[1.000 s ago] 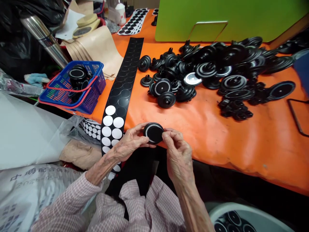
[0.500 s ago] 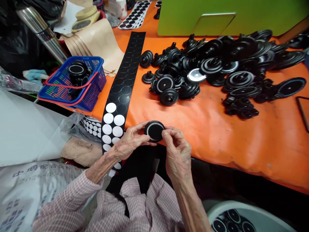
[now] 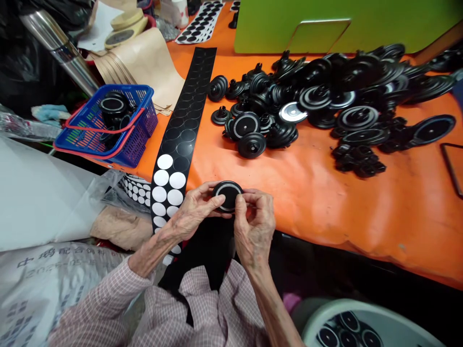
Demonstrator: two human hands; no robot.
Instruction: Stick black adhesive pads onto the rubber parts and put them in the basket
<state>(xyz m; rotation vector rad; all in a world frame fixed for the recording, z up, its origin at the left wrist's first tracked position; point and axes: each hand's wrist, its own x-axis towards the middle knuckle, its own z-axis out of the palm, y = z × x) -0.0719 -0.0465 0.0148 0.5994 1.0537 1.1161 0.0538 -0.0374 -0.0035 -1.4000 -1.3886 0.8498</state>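
Note:
A round black plastic disc (image 3: pixel 231 191) with a pale ring on its face is held up at the near table edge. My left hand (image 3: pixel 195 208) grips its left side, with the thumb lying on the face and fingers beneath. At the right rim, my right hand (image 3: pixel 255 224) pinches, its thumb pressed on the face and fingers curled behind. Left of the hands lies a long black strip of round stickers (image 3: pixel 188 113); white circles show along its near part. A heap of black discs with stems (image 3: pixel 314 99) covers the back of the table.
A blue basket (image 3: pixel 141 140) with black parts stands at left, by brown paper sheets (image 3: pixel 148 62) and a steel flask (image 3: pixel 61 53). Behind the heap rises a green panel (image 3: pixel 267 29). A pale tub (image 3: pixel 314 323) of discs sits below the orange table (image 3: pixel 325 202).
My right hand has shifted left, bringing its thumb further onto the disc's face. My left thumb has also moved inward on the disc, which has shifted slightly left.

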